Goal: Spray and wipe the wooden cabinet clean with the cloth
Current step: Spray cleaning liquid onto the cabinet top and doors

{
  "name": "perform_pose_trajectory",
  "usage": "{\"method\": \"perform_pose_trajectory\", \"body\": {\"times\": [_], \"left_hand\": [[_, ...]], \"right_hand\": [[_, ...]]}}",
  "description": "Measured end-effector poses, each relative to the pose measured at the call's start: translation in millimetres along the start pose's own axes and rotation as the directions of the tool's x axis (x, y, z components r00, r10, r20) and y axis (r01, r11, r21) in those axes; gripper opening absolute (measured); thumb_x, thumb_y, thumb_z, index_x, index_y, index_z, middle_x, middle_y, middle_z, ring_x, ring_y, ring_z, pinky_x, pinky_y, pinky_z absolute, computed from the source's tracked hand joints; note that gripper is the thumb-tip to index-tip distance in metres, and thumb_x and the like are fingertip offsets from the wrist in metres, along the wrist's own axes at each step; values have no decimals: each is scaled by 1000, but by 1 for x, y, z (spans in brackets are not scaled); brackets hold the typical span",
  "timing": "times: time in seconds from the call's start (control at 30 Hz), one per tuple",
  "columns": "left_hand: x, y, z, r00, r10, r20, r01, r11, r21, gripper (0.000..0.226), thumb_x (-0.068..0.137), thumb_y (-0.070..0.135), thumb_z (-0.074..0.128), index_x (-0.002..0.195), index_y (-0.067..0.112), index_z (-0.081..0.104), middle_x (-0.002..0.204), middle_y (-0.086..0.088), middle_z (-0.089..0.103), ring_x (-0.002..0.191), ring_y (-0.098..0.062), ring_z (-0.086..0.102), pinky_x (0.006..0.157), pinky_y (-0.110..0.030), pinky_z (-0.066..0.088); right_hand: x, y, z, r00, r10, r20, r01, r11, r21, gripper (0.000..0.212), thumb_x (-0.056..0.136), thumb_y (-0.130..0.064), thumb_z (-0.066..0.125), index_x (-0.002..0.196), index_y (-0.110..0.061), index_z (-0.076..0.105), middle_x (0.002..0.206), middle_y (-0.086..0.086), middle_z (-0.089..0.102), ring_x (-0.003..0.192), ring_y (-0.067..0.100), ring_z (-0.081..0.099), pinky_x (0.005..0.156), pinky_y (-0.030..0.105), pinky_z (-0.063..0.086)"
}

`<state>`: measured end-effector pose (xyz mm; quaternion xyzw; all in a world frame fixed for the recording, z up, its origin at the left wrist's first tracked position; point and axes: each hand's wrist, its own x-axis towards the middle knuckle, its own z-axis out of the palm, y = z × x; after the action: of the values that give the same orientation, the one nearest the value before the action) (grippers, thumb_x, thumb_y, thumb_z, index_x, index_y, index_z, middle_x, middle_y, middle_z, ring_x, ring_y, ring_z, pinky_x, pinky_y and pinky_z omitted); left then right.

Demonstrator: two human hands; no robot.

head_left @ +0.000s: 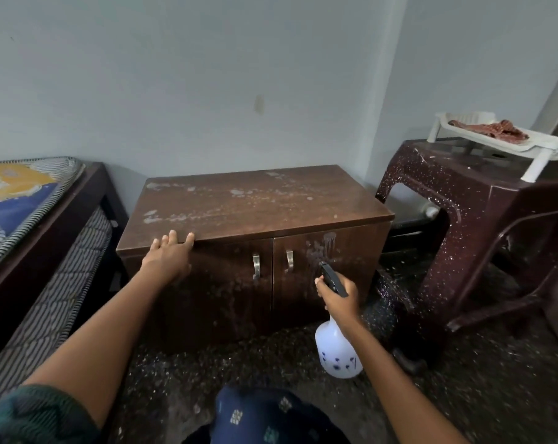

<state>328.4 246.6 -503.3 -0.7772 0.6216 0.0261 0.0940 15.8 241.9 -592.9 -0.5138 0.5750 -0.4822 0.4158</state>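
Plainly the wooden cabinet (258,206) is the heavy, rigid piece here. It stands on the floor against the wall between the bed (24,193) and a speckled maroon table (457,174), and it looks solid enough to take pressure without shifting. Its dusty, blotched top and flat doors probably want firm strokes rather than a grip. The left hand (168,254) rests on the front edge of the top with its fingers straight and spread, holding nothing. The right hand (338,296) is curled round the black trigger head of a white spray bottle (337,350), whose nozzle points at the right-hand door, where pale wet streaks (322,248) run down. The bottle is likely light plastic and best held at the neck, as it is now. Its body is opaque, so how much liquid it holds cannot be told. Both cabinet doors are closed behind their metal handles (256,265), and whatever is inside is hidden. A reddish patterned cloth (492,131), soft and limp, lies crumpled in a white plastic tray (441,123) on the table, well apart from both hands. It could be gathered up anywhere, and wet wood may turn slick beneath it.
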Motion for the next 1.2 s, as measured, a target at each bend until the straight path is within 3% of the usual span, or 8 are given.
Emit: {"method": "perform_pose_trajectory", "body": {"times": [0.17,0.23,0.43,0.63,0.87,0.93,1.13,1.2], "left_hand": [[1,1,4,1000,-12,-23,12,1000,-18,70,98,22,44,153,19,0,158,-21,-1,147,-34,4,119,-42,8],[1,1,2,1000,-17,-21,16,999,-34,68,98,22,42,153,18,1,158,-22,0,147,-35,5,119,-42,8],[0,1,7,999,-24,-48,20,997,-78,69,98,22,42,153,20,1,159,-20,-3,147,-34,1,120,-41,7],[-2,3,13,996,-30,-83,18,989,-146,71,96,24,44,153,21,1,158,-20,-8,147,-33,-4,120,-41,5],[-6,2,19,993,-27,-112,7,985,-172,76,96,25,49,153,21,-1,158,-19,-11,147,-31,-8,120,-40,4],[-6,2,19,994,-23,-109,4,985,-175,77,95,25,49,153,22,-2,158,-19,-12,147,-31,-9,120,-41,4],[-7,4,21,993,-43,-111,20,980,-199,77,95,24,48,153,21,-2,158,-18,-13,147,-30,-10,120,-41,3],[-9,6,23,993,-46,-110,22,977,-210,78,95,24,49,153,21,-3,158,-17,-16,147,-29,-12,120,-41,3]], "right_hand": [[-1,2,-15,1000,-2,16,2,999,50,5,86,-13,65,81,-15,64,76,8,63,70,18,60,50,26,47],[0,4,-26,999,-6,33,4,999,49,1,85,-12,66,85,-11,66,79,6,65,74,15,63,51,25,50],[16,12,-55,970,31,-242,-22,999,42,16,88,-16,63,74,-7,64,59,2,61,47,2,56,38,15,40],[19,18,-80,963,88,-256,-49,987,153,6,86,-13,65,89,-9,67,76,2,67,75,9,62,54,27,47],[28,20,-103,862,170,-477,-80,976,204,21,89,-22,61,70,-12,61,62,3,60,58,12,57,52,26,45],[28,23,-107,878,173,-447,-107,980,169,22,88,-22,61,69,-11,61,61,5,60,56,14,56,51,27,44],[8,38,-95,970,182,-163,-174,983,61,11,85,-11,64,80,-1,66,72,5,64,70,11,59,56,28,46],[3,45,-83,981,156,-117,-159,987,-10,16,86,-13,63,74,-3,66,68,4,64,68,16,60,53,27,45]]}}
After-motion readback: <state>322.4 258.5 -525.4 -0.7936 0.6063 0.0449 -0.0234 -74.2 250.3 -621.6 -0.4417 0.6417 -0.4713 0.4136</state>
